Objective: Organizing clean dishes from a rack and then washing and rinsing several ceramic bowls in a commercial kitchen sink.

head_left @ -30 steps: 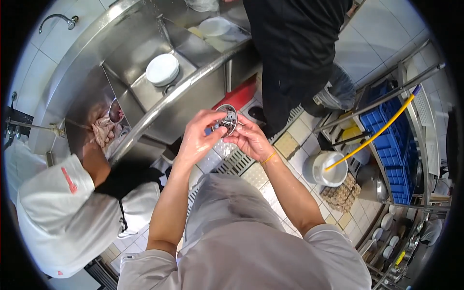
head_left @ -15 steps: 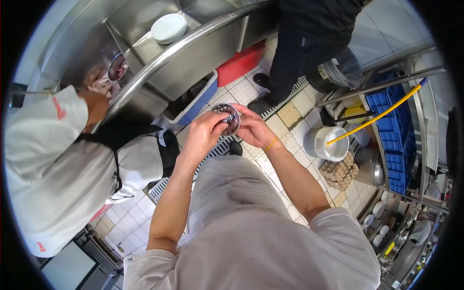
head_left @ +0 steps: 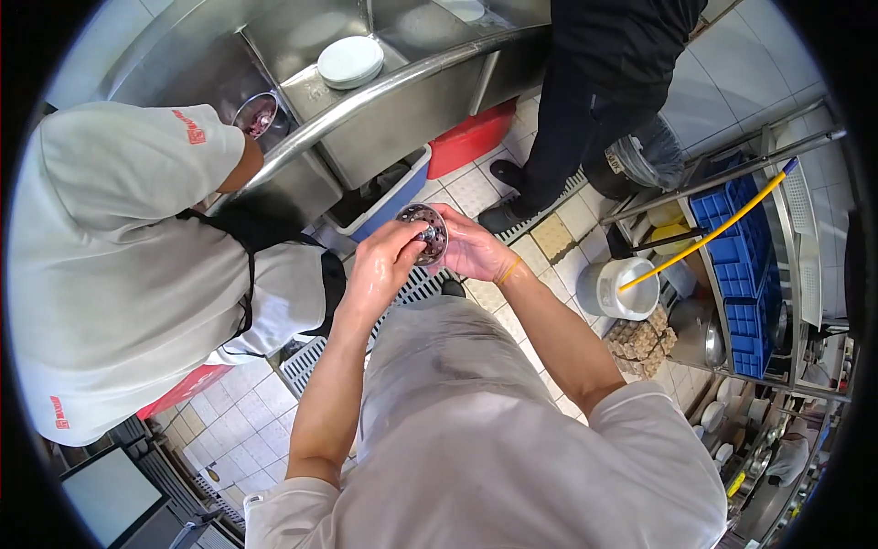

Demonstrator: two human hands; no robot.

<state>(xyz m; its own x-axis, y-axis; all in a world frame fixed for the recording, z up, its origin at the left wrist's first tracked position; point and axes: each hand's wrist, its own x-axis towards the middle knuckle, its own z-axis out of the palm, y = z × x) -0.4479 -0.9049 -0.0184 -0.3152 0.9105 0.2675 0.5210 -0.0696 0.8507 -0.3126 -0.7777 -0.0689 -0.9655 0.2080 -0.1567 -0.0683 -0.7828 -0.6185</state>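
A small round metal piece with holes around it and a knob in the middle, like a sink strainer [head_left: 434, 249], is between my hands at waist height. The fingertips of my left hand [head_left: 377, 265] are closed on its central knob from above. My right hand [head_left: 476, 249], wet and with a yellow band at the wrist, curves around the far right side of its rim. Those right fingers are partly hidden behind the strainer. Both hands hang over the tiled floor, apart from the sink.
Ahead stands a steel sink [head_left: 402, 105] with stacked white plates [head_left: 350, 62]. Close on my left, a co-worker in a white shirt [head_left: 137, 238] reaches into the sink. Another person's dark trousers [head_left: 585, 128] are ahead right. A white bucket [head_left: 617, 288] and blue crates [head_left: 736, 247] are at right.
The view has shifted a little, and the co-worker at left has leaned farther toward the sink. Both my hands keep their hold on the strainer, now tilted slightly differently.
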